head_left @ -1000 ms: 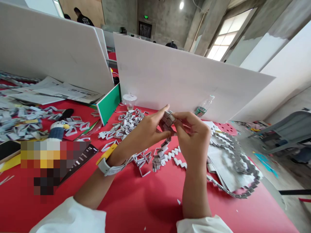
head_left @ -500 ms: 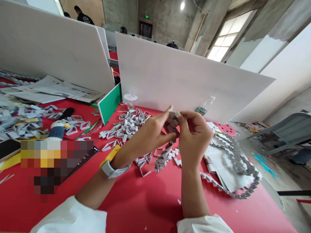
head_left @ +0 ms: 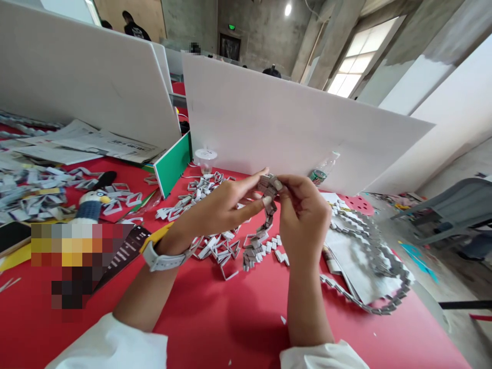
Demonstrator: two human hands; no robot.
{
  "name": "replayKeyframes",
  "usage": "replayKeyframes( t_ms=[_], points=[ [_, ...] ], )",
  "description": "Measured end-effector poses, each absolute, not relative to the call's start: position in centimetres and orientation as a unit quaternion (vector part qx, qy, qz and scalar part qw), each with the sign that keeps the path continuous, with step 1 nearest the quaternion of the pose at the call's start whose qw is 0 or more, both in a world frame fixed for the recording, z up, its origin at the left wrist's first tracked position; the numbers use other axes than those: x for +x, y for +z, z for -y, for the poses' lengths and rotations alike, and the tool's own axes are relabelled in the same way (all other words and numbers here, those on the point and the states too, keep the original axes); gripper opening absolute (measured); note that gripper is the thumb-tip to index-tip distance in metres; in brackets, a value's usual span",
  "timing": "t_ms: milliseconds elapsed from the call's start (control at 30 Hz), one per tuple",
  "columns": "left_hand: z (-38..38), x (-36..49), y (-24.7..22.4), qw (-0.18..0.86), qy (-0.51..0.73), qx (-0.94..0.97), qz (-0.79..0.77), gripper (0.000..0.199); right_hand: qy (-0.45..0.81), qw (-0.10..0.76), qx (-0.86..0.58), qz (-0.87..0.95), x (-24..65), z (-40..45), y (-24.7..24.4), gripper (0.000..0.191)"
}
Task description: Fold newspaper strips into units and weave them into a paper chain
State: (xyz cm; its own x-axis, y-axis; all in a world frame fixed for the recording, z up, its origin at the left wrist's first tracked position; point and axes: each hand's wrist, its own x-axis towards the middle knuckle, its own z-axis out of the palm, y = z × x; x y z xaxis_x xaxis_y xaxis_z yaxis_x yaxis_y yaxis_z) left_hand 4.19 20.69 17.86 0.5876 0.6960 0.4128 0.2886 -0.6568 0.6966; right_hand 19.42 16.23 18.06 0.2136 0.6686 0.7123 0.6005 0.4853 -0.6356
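Between my two hands, over the middle of the red table, is the end of a folded paper chain (head_left: 263, 233), grey and zigzag, which hangs down to the tabletop. My left hand (head_left: 226, 205), with a white watch and a yellow band at its wrist, holds the chain's end from the left between thumb and fingers. My right hand (head_left: 305, 210) pinches the same end from the right. Behind and below my left hand lies a pile of folded paper links (head_left: 207, 195). Another long chain (head_left: 384, 307) curves over papers at the right.
A lidded clear cup (head_left: 206, 160) and a green board (head_left: 172, 164) stand behind the pile. A plastic bottle (head_left: 321, 174) leans by the white partition (head_left: 292, 123). At the left are a bird doll (head_left: 89, 205), a phone (head_left: 13, 236), newspapers and more links.
My left hand has shifted left and turned flatter, its forearm lower. My right hand has moved slightly left. More of the hanging chain shows between them.
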Motion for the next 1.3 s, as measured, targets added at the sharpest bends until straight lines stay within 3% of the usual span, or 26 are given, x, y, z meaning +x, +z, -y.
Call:
replayKeyframes(
  t_ms=[167,400,600,1067,1300],
  points=[
    [-20.8,4.0,17.9,0.155,0.417,0.834,-0.327,0.049,0.01,0.587,-0.489,0.645,19.0,-16.4,17.9,0.025],
    [-20.4,5.5,17.0,0.085,0.527,0.768,-0.353,0.041,-0.016,0.576,-0.482,0.66,18.4,-16.5,17.3,0.025],
    [-20.4,6.2,16.9,-0.02,0.512,0.791,-0.335,0.042,-0.013,0.575,-0.476,0.665,18.5,-16.3,17.2,0.025],
    [-20.5,6.6,16.6,-0.051,0.512,0.785,-0.345,0.038,-0.041,0.567,-0.462,0.68,18.6,-16.4,17.5,0.025],
    [-20.5,5.6,17.1,0.06,0.463,0.832,-0.3,0.05,-0.035,0.579,-0.469,0.666,18.9,-16.4,17.5,0.027]
  ],
)
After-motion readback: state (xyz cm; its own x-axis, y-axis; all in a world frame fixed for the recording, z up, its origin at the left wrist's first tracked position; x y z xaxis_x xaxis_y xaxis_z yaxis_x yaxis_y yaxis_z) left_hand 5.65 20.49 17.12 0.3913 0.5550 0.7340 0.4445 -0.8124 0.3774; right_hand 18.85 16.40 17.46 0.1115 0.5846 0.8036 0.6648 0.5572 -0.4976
